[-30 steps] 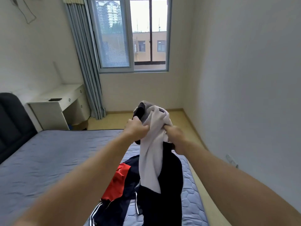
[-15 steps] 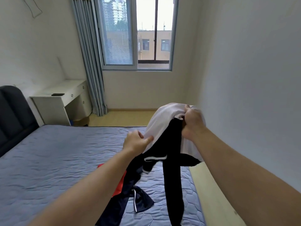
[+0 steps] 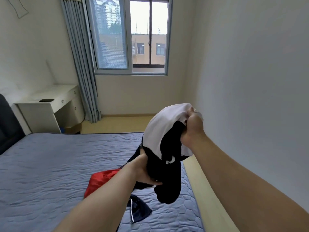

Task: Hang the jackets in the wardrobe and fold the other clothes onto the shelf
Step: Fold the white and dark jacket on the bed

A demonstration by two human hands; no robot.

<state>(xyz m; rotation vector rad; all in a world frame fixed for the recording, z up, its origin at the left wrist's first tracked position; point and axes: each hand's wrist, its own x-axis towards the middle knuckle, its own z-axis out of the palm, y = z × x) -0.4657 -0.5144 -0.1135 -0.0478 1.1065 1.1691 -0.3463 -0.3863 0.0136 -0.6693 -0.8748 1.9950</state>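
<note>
**Both hands hold a black-and-white garment above the bed**

Head view: the right hand (image 3: 192,129) is raised near the right-hand wall (image 3: 250,81), its fingers curled tight round a bunched edge of a black-and-white garment (image 3: 158,131). The white cloth drapes over and to the left of that fist, and the black cloth hangs below it. The left hand (image 3: 145,171), lower and further left, grips the black part from beneath, thumb and fingers closed into the fabric. The garment hangs between the two hands over the right side of the bed (image 3: 58,161). Whether its lowest fold touches the cover cannot be told.

Beside the left forearm a red garment (image 3: 102,181) lies crumpled on the bed's grey-blue quilted cover. Nearer the camera lies a navy piece (image 3: 138,211) with a white stripe.

A dark headboard (image 3: 8,124) shows at the left edge. Beyond the bed a white desk (image 3: 50,108) stands against the left wall, with a small flat dark object (image 3: 46,100) on its top. A grey-blue curtain (image 3: 82,64) hangs between the desk and the window (image 3: 113,39).
</note>
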